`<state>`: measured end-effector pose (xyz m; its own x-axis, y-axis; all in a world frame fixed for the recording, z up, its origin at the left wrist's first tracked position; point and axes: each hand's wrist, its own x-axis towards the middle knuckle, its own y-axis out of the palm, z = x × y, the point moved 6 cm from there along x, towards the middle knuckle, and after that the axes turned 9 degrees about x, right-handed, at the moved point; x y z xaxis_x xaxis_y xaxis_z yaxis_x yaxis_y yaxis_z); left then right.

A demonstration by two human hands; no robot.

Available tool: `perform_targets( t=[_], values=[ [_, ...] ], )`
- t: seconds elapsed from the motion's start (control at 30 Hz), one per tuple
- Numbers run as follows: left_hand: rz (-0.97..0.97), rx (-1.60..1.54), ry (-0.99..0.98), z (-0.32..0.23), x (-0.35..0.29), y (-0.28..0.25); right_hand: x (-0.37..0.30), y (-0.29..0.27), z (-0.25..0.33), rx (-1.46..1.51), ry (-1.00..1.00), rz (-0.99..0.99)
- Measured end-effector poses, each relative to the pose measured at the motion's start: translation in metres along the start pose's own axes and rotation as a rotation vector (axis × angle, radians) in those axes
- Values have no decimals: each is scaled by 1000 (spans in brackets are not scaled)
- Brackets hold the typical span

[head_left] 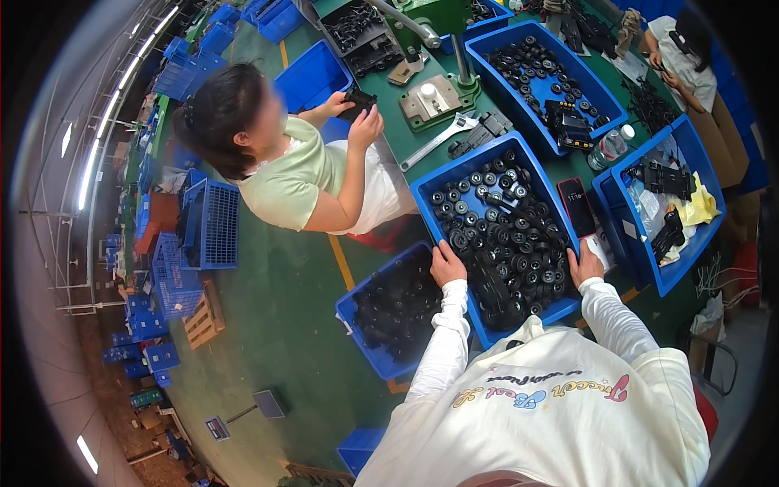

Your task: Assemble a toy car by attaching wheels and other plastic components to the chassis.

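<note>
Blue wheel bin (490, 334): between both hands, heaped with small black wheels (511, 235); far end over the green counter (389, 122).
Long axis: fore-and-aft, far end leaning left.
Left hand (448, 265): fingers pinching left rim, near half.
Right hand (586, 264): fingers pinching right rim; phone (575, 207) just beyond.
Nearer hand: neither; both touch the bin.

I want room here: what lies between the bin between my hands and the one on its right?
Head view: a phone and, near your right hand, a white item lie between the wheel bin and the right-hand bin.
</note>
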<state>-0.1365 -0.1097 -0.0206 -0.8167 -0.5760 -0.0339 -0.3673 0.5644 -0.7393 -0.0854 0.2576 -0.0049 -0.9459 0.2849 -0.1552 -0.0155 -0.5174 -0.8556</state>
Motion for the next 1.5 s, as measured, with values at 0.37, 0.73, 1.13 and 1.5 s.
perform_targets(
  t=[0.37,0.73,1.13,1.5],
  values=[
    [-6,9,7,1,0,1,0,2,-2,2,5,0],
    [-8,9,7,3,1,1,0,0,1,1,-3,-7],
    [-2,-18,-2,1,0,1,0,0,0,-2,1,-4],
    [-4,8,6,5,1,5,1,4,-7,11,-17,-19]
  ],
)
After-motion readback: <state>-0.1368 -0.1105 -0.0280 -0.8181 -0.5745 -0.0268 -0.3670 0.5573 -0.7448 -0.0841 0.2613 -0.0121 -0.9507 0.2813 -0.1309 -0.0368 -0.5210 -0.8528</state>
